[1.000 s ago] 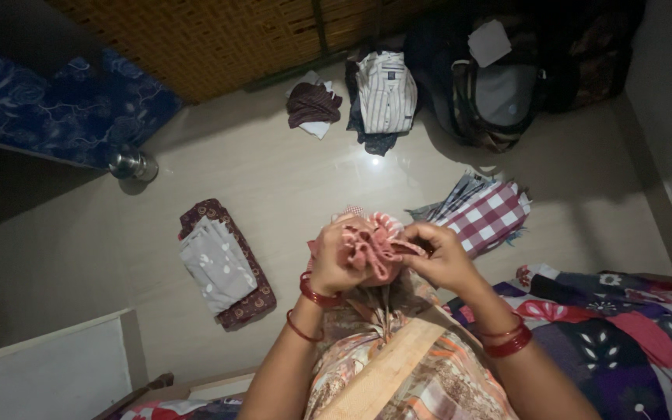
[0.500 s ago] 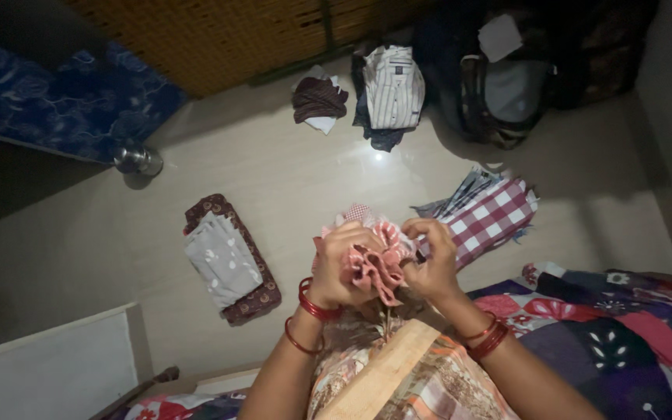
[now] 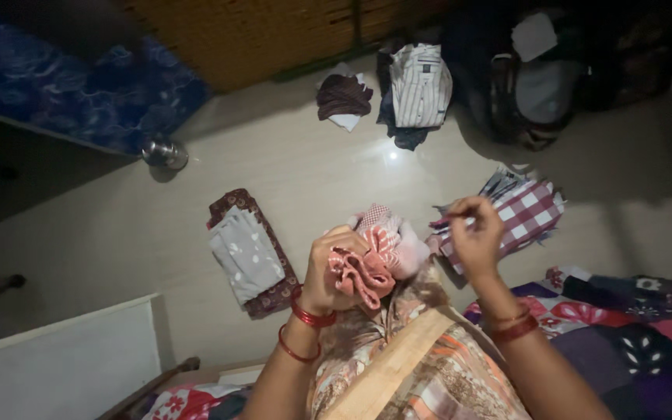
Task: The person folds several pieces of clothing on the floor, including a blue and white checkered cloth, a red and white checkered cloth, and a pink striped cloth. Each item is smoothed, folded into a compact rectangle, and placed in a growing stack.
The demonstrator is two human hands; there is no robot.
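My left hand (image 3: 334, 268) grips a bunched pink and red patterned cloth (image 3: 373, 253) held up in front of my chest. My right hand (image 3: 476, 233) has come off the bundle and is raised to its right, fingers pinched together; whether they hold an edge or thread of the cloth is too small to tell. Red bangles circle both wrists. Below my right hand on the floor lies a folded red-and-white checked cloth (image 3: 526, 214).
A folded grey dotted cloth on a maroon one (image 3: 249, 253) lies on the floor at left. Farther off are a striped shirt pile (image 3: 420, 89), a dark cloth (image 3: 344, 97), bags (image 3: 542, 93), a steel pot (image 3: 165, 153), a blue mattress (image 3: 79, 101) and a patchwork quilt (image 3: 631, 327).
My right hand has let go of the bundle and moved to the right and up. The left hand keeps the cloth bunched.
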